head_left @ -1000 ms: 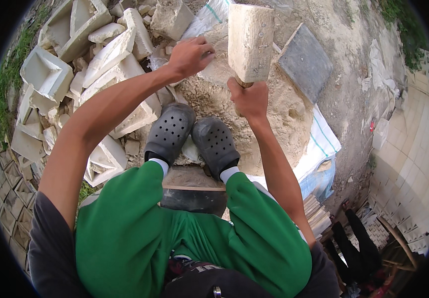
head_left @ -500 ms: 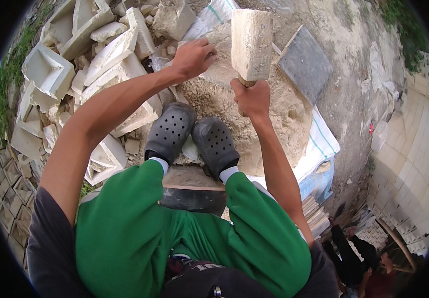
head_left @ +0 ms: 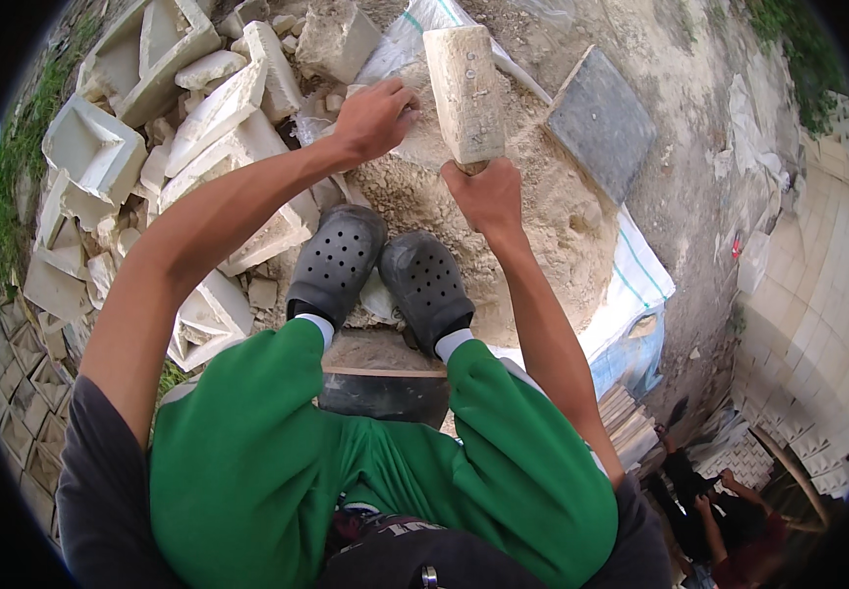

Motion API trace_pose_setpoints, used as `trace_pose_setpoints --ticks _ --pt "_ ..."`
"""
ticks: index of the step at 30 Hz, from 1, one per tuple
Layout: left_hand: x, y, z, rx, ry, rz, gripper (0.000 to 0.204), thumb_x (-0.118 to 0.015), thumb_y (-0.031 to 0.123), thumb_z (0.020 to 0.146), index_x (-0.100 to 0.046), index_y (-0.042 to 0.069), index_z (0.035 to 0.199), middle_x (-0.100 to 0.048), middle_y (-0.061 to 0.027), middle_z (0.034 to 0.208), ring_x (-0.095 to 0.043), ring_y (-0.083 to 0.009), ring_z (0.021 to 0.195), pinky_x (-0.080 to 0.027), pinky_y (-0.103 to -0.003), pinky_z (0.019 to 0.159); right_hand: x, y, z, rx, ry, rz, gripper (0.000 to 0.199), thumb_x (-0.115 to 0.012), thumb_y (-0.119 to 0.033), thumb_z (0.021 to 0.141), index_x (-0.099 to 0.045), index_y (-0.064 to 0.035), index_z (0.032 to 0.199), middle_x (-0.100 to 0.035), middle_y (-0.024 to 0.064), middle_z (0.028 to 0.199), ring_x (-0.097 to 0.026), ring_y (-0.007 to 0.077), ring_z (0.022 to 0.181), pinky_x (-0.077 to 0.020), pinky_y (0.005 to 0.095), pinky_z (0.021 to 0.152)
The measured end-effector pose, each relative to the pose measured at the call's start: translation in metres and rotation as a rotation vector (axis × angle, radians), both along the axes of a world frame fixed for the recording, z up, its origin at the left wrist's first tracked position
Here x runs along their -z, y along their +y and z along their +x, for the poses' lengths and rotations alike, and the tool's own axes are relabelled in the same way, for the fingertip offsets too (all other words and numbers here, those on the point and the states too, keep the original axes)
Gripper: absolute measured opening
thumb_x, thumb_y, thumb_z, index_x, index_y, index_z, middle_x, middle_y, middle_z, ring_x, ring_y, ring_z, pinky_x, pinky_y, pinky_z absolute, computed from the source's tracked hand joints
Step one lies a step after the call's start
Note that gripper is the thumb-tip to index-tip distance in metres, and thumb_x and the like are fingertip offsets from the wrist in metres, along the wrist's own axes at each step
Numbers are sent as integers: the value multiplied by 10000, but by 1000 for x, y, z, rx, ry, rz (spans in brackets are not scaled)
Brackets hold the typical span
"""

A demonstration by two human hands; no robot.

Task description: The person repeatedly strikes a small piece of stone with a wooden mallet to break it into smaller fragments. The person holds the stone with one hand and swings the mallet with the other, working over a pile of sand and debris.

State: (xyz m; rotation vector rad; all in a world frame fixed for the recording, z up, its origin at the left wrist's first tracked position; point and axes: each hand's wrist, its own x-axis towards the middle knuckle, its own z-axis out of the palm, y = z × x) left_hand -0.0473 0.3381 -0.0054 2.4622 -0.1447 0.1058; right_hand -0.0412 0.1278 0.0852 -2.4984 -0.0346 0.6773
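Observation:
My right hand (head_left: 486, 196) is closed round the short handle of a mallet (head_left: 465, 93) with a thick, pale, dust-covered block head. The mallet head is raised over a heap of crushed, cream-coloured plaster-like rubble (head_left: 513, 260). My left hand (head_left: 375, 120) is at the far left edge of this heap, with its fingers loosely bent and slightly apart. Nothing shows in it, though its fingertips are partly hidden. Just below it lies a flat, dusty piece (head_left: 428, 147). Both my feet, in grey clogs (head_left: 338, 257), stand at the heap's near edge.
Broken white moulded blocks (head_left: 213, 123) pile up on the left. A dark square slab (head_left: 603, 123) lies at the right of the heap, and a white woven sack (head_left: 630, 280) spreads beneath it. Stacked pale blocks (head_left: 807, 294) line the far right. Another person (head_left: 729, 520) is at lower right.
My right hand and the mallet have moved slightly left, and the mallet head now tilts left. My left hand has shifted a little left. The other person's arms have moved.

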Motion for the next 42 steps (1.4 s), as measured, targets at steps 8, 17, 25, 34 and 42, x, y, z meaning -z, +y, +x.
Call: trace_pose_setpoints --ticks 8,17,25,34,42 --pt "1 5 -6 -32 11 -11 161 -651 221 939 -651 93 1036 -631 -113 1033 -636 -338 983 -500 -458 839 4 -10 11 103 55 121 455 -743 -322 762 -710 48 1025 -723 234 855 -719 339 801 -556 429 769" --pt "-5 -1 5 -59 12 3 185 -649 229 956 -656 79 1064 -628 -128 1028 -636 -360 965 -503 -469 825 43 -15 8 -187 -235 -104 362 -741 -276 775 -712 13 992 -720 141 741 -715 207 602 -571 358 610" --pt "-6 0 2 -77 23 -18 170 -657 238 944 -671 87 1022 -640 -109 1018 -644 -320 978 -516 -443 842 7 -20 13 9 -175 234 395 -745 -302 796 -704 38 993 -699 137 679 -712 232 594 -571 351 615" --pt "-1 2 -1 -84 -19 -13 168 -648 243 962 -673 95 1038 -631 -119 1017 -647 -344 922 -513 -453 808 37 -27 -3 25 -40 114 355 -754 -298 788 -741 37 906 -711 118 678 -696 201 559 -551 371 586" --pt "-7 -3 3 -86 42 -52 156 -654 241 949 -674 101 1016 -637 -108 1021 -634 -331 982 -507 -457 847 33 -30 7 -25 -178 187 413 -748 -306 789 -718 63 970 -714 120 679 -694 224 548 -559 356 569"
